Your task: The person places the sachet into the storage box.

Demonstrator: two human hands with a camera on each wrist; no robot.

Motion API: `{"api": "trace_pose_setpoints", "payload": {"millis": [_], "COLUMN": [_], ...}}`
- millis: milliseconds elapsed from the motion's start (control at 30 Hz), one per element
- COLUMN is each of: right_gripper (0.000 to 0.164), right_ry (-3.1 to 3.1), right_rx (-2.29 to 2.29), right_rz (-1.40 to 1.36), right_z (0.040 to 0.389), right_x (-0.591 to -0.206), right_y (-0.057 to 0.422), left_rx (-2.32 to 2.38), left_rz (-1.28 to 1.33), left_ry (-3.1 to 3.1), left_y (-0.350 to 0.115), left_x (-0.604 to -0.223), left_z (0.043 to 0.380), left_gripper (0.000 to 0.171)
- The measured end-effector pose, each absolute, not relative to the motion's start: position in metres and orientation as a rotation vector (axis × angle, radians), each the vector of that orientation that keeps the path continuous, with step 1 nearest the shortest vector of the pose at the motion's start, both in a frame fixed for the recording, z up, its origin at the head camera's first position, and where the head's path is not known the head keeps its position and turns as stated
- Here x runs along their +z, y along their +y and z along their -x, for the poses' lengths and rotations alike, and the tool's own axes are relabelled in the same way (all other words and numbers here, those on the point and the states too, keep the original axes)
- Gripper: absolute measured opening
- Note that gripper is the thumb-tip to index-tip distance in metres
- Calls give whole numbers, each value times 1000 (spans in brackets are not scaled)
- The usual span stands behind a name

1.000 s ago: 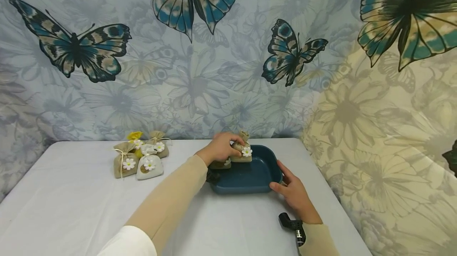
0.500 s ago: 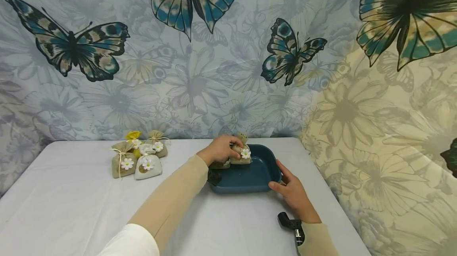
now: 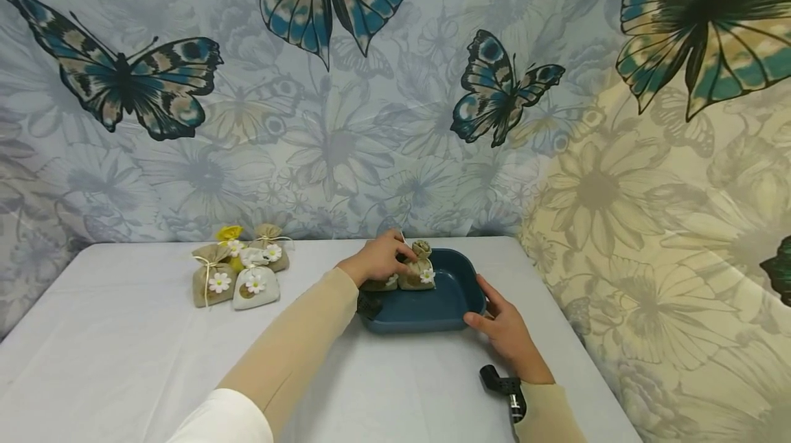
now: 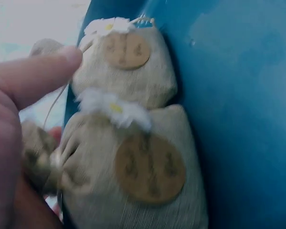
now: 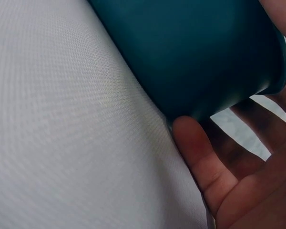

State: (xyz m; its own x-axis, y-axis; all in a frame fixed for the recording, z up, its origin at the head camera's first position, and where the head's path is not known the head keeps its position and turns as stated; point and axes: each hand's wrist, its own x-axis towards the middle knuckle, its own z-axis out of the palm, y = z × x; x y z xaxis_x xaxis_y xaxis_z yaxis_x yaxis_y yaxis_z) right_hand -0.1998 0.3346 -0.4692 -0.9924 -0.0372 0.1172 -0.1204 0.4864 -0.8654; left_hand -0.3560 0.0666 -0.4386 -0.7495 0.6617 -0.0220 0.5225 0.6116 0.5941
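Observation:
A blue rectangular tray (image 3: pixel 426 312) stands on the table. Two small burlap drawstring pouches lie side by side at its left end, each with a white daisy and a round brown tag. Over them is my left hand (image 3: pixel 377 259), its thumb apart from the neck of the nearer pouch (image 4: pixel 190 191) and held out toward the other pouch (image 4: pixel 157 81). Some left fingers are hidden behind the pouch neck. With my right hand (image 3: pixel 511 336) I grip the tray's right end, thumb at the front corner and fingers along the outer side wall.
Left of the tray, several more pouches stand in a cluster: a burlap one (image 3: pixel 213 285), a white one (image 3: pixel 256 292), a yellow one (image 3: pixel 229 233) and another burlap one (image 3: pixel 281 263) behind. A butterfly-print cloth (image 3: pixel 340 154) hangs behind the white-covered table (image 3: pixel 123 360).
The burlap pouch in my left hand has been lowered into the tray, and the fingers have let go of its neck, moving slightly left. My right hand keeps its grip on the tray.

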Motion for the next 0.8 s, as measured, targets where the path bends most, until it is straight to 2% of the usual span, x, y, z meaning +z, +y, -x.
{"api": "trace_pose_setpoints", "payload": {"millis": [433,800], "right_gripper": [80,81], "right_ry": [-2664,-2645], "right_rx": [1505,1555], "right_rz": [-112,-107], "right_z": [198,197], "right_x": [-466,-466], "right_y": [334,332], "left_rx": [1272,1400], "left_rz": [-770,-701], "left_ry": [2337,2407], "left_y": [3,-63], "left_x": [-423,-422], "left_z": [346,315], "left_gripper": [35,42]}}
